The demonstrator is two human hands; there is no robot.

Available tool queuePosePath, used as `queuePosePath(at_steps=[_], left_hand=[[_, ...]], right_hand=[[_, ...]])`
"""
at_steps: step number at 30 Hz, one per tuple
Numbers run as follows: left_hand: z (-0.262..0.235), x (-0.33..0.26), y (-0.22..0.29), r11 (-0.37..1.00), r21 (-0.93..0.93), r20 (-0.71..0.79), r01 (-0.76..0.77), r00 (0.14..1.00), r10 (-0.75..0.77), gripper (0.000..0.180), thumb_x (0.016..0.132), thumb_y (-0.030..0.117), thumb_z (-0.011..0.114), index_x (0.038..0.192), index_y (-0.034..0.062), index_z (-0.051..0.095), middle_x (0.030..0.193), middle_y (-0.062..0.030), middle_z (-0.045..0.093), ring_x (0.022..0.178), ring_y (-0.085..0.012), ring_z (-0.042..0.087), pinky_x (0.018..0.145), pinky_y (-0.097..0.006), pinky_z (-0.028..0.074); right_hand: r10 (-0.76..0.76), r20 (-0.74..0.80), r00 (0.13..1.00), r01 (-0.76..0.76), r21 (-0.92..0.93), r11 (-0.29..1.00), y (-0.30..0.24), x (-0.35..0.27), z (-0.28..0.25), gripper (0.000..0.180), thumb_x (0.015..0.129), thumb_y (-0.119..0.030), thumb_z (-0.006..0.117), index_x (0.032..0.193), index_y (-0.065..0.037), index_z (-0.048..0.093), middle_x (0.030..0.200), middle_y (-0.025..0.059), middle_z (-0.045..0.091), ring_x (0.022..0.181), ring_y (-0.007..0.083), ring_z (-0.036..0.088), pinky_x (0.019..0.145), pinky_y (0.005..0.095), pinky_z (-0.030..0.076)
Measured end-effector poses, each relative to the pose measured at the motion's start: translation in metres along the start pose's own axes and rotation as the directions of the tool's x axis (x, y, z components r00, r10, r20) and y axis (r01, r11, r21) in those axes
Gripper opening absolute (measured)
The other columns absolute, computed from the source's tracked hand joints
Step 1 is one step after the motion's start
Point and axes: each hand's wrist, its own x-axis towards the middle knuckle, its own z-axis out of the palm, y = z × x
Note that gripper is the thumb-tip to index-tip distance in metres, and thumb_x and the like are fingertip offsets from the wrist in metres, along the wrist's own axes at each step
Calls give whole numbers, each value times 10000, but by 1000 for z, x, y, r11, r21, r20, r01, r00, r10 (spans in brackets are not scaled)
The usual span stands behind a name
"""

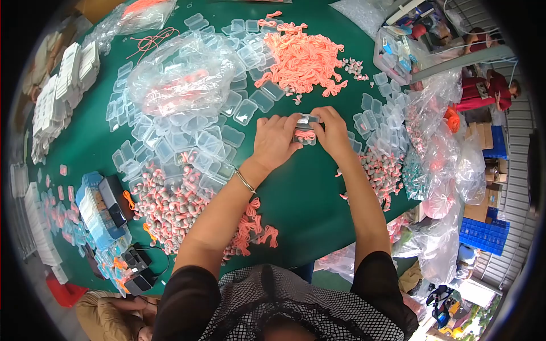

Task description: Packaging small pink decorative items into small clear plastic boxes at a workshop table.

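Between my two hands is a small clear plastic box (306, 121), with a coral cord bundle (305, 135) and small grey pieces inside. My left hand (272, 141) grips the box's left side, thumb at its lower edge. On the opposite side, my right hand (334, 134) has its fingers around the upper right corner. Whether the lid is fully closed I cannot tell. Just beyond my hands lies a large heap of coral cord bundles (304, 57). Empty clear boxes (245, 112) lie near my left hand.
Piles of small grey-and-coral pieces, probably earplugs (165, 199), flank my forearms on the green table (284, 227). A clear bag (182, 79) sits among the boxes. White trays (65, 79) are stacked far left; plastic bags (438, 165) line the right edge. Another person sits lower left.
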Motion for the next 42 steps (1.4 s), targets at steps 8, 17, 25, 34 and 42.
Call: queuePosePath(at_steps=[8, 17, 25, 34, 42], left_hand=[[5, -5, -8, 982, 104, -63, -155, 985, 162, 343, 793, 267, 703, 1095, 114, 644, 1005, -30, 581, 918, -202, 560, 794, -380, 372], [6, -2, -23, 981, -9, -71, -196, 978, 194, 209, 837, 233, 668, 996, 98, 675, 929, -25, 592, 864, -216, 571, 762, -360, 383], [-17, -17, -25, 949, 246, -82, -198, 971, 223, 282, 778, 185, 697, 1045, 96, 669, 989, -32, 614, 890, -214, 580, 761, -370, 396], [-17, -31, -12, 984, 139, -174, -110, 976, 134, 289, 737, 188, 711, 1000, 100, 627, 1038, -44, 628, 979, -227, 575, 806, -404, 380], [-11, -34, -14, 996, 64, -141, -61, 988, 70, 325, 787, 208, 696, 1077, 106, 591, 1098, -35, 634, 1024, -242, 566, 845, -421, 369]], right_hand=[[-325, 2, 946, 325, -44, 945, -34, -24, -9, 328, 746, 8, 698, 1056, -44, 605, 992, 114, 598, 940, 328, 586, 781, 386, 499], [-262, -75, 962, 265, 39, 963, -26, -27, 12, 324, 738, 14, 703, 1049, -28, 624, 971, 117, 611, 905, 328, 593, 772, 400, 500], [-326, 17, 945, 320, 145, 936, -27, 12, 8, 273, 742, -31, 681, 1012, -69, 669, 959, 82, 640, 890, 308, 604, 757, 406, 501], [-394, 197, 898, 437, -293, 850, -67, 78, 45, 488, 743, -58, 651, 1227, -103, 600, 1212, 33, 574, 1114, 254, 508, 926, 412, 390], [-251, 395, 884, 370, -264, 891, -72, 81, 36, 632, 633, -2, 756, 1231, -131, 597, 1077, 66, 567, 1092, 270, 508, 907, 441, 395]])
